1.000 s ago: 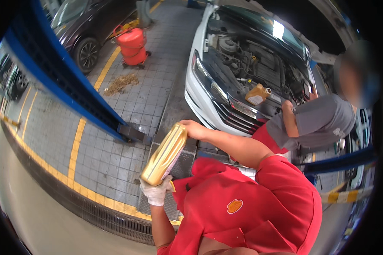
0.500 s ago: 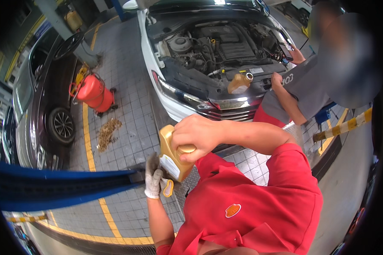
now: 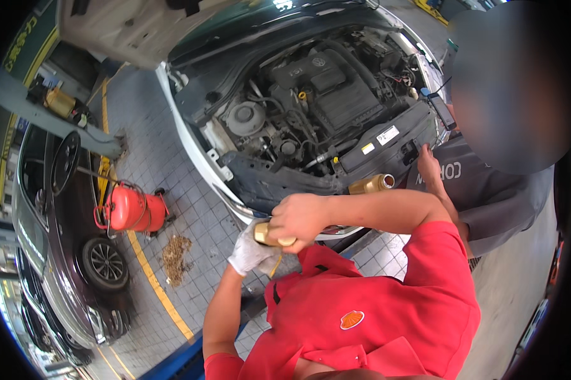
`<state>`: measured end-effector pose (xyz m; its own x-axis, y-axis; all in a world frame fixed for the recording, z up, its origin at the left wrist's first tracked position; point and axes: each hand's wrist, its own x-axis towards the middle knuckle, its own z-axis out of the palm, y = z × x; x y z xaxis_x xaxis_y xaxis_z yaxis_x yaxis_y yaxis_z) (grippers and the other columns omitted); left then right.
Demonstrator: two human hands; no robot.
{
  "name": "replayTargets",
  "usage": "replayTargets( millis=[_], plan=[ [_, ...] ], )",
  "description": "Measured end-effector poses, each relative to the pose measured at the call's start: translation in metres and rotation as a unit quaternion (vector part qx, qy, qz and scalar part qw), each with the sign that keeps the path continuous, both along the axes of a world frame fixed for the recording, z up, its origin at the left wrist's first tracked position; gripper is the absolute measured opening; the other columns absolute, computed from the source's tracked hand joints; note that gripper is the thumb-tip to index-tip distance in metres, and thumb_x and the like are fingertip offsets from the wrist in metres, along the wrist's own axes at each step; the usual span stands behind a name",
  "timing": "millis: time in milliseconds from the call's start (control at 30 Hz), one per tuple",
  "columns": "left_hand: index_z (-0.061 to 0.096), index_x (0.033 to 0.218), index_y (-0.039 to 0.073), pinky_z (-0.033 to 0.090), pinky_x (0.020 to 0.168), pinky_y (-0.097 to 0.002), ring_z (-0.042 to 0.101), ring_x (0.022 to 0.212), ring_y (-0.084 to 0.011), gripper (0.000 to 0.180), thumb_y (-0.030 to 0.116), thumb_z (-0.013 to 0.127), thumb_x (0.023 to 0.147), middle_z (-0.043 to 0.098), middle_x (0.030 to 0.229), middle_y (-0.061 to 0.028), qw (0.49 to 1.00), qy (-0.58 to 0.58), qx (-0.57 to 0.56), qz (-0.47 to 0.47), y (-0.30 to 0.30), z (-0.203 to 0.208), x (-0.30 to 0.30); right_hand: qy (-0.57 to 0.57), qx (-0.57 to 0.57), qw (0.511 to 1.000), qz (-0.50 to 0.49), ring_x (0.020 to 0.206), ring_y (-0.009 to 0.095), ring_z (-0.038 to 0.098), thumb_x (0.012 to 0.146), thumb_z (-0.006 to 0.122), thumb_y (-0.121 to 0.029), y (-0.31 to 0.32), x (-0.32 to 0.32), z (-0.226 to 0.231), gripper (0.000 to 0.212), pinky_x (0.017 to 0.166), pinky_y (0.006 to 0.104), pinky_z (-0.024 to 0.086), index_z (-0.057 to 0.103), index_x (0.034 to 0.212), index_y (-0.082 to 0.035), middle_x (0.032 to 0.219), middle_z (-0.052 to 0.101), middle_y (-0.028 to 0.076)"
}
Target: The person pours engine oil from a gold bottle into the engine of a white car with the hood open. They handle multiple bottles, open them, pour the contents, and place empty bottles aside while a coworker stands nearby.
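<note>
Broadly, we look down on a white car (image 3: pixel 298 145) with its bonnet raised over the engine bay (image 3: pixel 346 107), and a dark car (image 3: pixel 60 253) stands to the left on the tiled floor (image 3: pixel 147 149). A co-worker in a grey shirt (image 3: pixel 507 202) leans in from the right, beside the front of the white car. A wheeled red tank (image 3: pixel 135 211) stands near the dark car. At the centre, just before the white car's front edge, our two hands hold a gold bottle (image 3: pixel 260 233): the gloved left hand (image 3: pixel 246 250) wraps its side, and the bare right hand (image 3: pixel 298 218) curls closed over its top, a gold cap (image 3: pixel 287 242) showing below the fingers. A second gold bottle (image 3: pixel 366 185), apparently uncapped, rests on the front edge of the engine bay. We judge the held bottle to be stiff plastic, smooth and perhaps slippery; how full it is, we cannot tell. One hand around its body and one near the top seems the surest hold. The bumper edge lies close ahead; leftward seems roomier than rightward, where the second bottle and the co-worker crowd us.
</note>
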<state>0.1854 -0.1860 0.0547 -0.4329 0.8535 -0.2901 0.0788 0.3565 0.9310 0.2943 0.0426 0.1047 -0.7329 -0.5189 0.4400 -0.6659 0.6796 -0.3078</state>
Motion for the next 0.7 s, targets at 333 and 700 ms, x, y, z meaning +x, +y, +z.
replayTargets(
  millis=[333,700],
  plan=[
    [0.051,0.154,0.013,0.057,0.099,-0.0478,0.07,0.124,-0.0353,0.094,0.051,0.089,0.077,0.066,0.143,-0.0159,0.908,0.365,-0.133,-0.157,0.138,-0.066,-0.062,-0.125,0.008,0.833,-0.539,0.075,0.036,0.072,0.089,0.076,-0.051,0.038,-0.01,-0.126,0.048,0.065,0.048,0.057,0.059,0.1,-0.007,0.079,0.069,0.015],
    [0.047,0.16,0.018,0.058,0.1,-0.0456,0.07,0.125,-0.0288,0.087,0.061,0.074,0.089,0.063,0.151,-0.0098,0.818,0.391,-0.066,-0.416,0.168,-0.072,-0.105,-0.189,0.052,0.89,-0.412,0.113,0.033,0.06,0.091,0.069,-0.025,0.026,0.006,-0.096,0.032,0.096,0.0449,0.054,0.067,0.122,-0.019,0.118,0.06,0.011]
  ],
)
